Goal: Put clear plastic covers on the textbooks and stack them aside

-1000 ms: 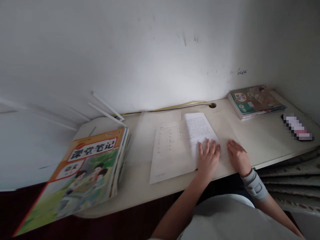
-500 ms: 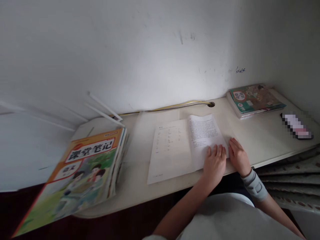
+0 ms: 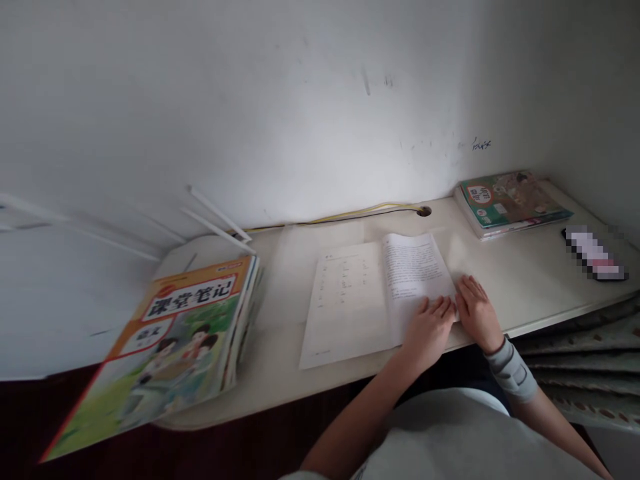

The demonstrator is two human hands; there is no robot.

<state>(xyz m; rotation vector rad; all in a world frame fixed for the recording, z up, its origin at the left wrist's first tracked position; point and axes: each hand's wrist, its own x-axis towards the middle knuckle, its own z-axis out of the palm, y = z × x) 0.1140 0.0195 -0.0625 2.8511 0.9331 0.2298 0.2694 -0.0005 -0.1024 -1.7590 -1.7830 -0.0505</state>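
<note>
An open booklet (image 3: 345,313) of printed white pages lies near the desk's front edge. Its right-hand page (image 3: 411,267) carries dense text and bows up slightly. My left hand (image 3: 429,331) rests on the lower part of that page, fingers laid flat and close together. Beside it, my right hand (image 3: 479,315), with a grey band round the wrist, lies at the booklet's right edge, fingers stretched out. The thumb side of the right hand is close to the left fingertips. Whether it touches the paper's edge is hard to see.
A stack of books with an orange and green cover (image 3: 165,353) overhangs the desk (image 3: 273,387) at left. More books (image 3: 515,200) and a blurred-out phone (image 3: 595,253) lie at right. Cables run along the wall into a hole (image 3: 424,211).
My left hand has drawn slightly down the page toward me, its fingers a little more bent. My right hand stays nearly in place. The view has shifted slightly.
</note>
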